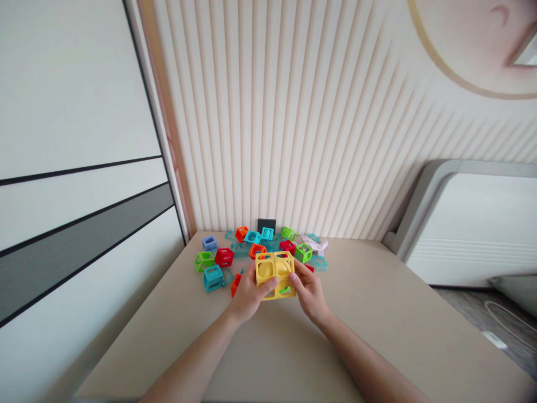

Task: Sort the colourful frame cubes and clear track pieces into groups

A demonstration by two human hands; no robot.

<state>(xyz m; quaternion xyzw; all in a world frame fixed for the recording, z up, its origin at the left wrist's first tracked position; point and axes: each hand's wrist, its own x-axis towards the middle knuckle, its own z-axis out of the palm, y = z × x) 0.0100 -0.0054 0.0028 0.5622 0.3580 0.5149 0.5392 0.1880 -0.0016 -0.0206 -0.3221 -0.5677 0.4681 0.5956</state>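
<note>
Yellow openwork block, hard-plastic look, two-by-two grid of square frames (pixel 275 270): held up over the beige tabletop (pixel 352 319), between both hands; can't tell if its lower edge touches down.

Left hand (pixel 246 295) is closed on the block's left side, thumb across the lower front. Right hand (pixel 309 291) grips the right side, thumb on the front near the right edge. Rear fingers mostly hidden behind the block, so can't tell how far they wrap.

Handling, best guess: light, stiff, smooth, mildly slippery on flat faces. Thin bars could flex if squeezed mid-span. Not fragile, but can't tell if it's one moulding or joined cubes; if joined, twisting may pop a seam.

Best hold: outer corners and side frames, both sides at once, thumbs on the bars, clear of the rounded yellow bulges in the upper openings. Small bright green piece (pixel 285 290) shows in the lower right opening; can't tell if it's loose, so keep the block level.

Around the block: turquoise open-frame plastic cube (pixel 213 278) and red open-frame plastic cube (pixel 224 257) to its left, lime-green open-frame plastic cube (pixel 302 253) just beyond its upper right corner.
</note>
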